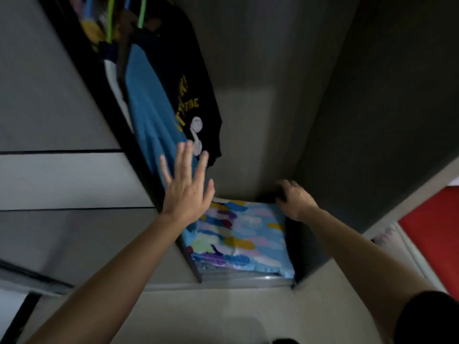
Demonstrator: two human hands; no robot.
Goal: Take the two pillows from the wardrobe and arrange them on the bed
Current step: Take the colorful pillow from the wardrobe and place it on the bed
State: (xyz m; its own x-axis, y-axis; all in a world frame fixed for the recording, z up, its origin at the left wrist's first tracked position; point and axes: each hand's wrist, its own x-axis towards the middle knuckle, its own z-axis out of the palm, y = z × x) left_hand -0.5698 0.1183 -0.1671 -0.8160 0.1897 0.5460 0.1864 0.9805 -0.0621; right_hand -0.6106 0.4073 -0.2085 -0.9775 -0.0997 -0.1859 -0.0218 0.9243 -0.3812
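A pillow with a light blue cover and coloured blotches lies flat at the bottom of the open wardrobe. Whether a second pillow lies under it I cannot tell. My left hand is open with fingers spread, held up against the hanging clothes just above the pillow's left far corner. My right hand has its fingers curled at the pillow's far right corner, near the dark inner wall; whether it grips the cover is unclear.
Hanging clothes, a blue shirt and a black shirt with yellow print, fill the wardrobe's left side. A grey drawer front is at left. A dark wardrobe door stands at right, a red surface beyond it.
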